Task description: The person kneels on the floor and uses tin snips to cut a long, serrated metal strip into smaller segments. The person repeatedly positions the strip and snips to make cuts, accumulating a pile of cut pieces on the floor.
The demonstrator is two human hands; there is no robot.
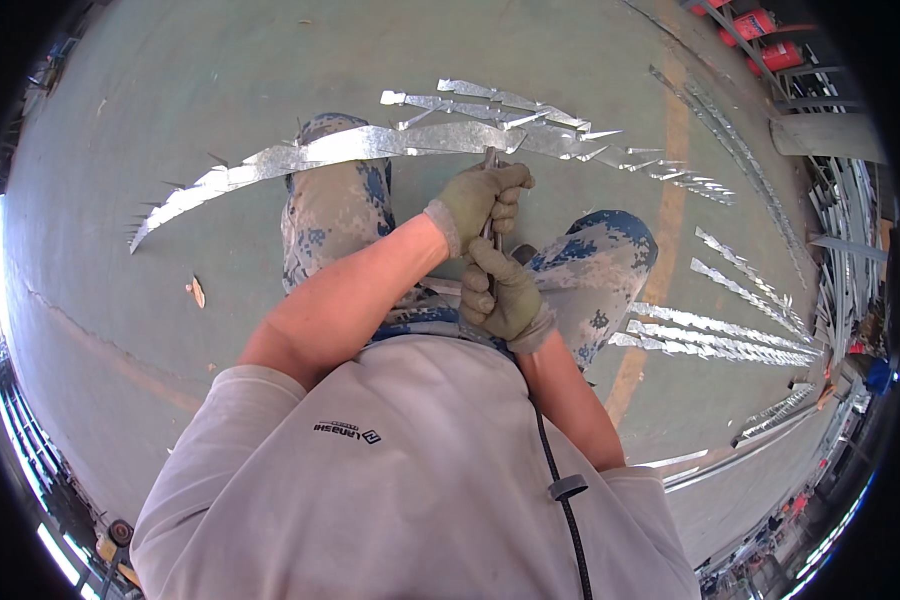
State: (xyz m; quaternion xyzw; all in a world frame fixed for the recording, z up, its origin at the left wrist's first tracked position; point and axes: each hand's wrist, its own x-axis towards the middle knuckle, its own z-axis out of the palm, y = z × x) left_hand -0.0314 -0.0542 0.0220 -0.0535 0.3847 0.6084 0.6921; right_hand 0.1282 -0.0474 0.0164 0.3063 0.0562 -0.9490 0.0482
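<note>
Both my hands wear olive-green work gloves and meet in front of my body. My left hand (478, 205) is closed round the upper part of a dark metal pliers-like tool (491, 158). Its tip touches the edge of a long, shiny sheet-metal strip (410, 141). Lower down, my right hand (508, 295) is wrapped round the tool's handle end. The gloves hide most of the tool, so its exact kind is unclear. The strip lies in an arc across my left knee, with bent, pointed tabs along its edges. More notched strips (505, 98) lie against its far side.
Several notched metal strips (725, 318) fan out over the green floor (270, 60) at the right. Two long strips (740, 150) lie farther right. Red cylinders (760, 40) and stacked metal profiles (838, 230) line the right edge. A dry leaf (196, 291) lies left.
</note>
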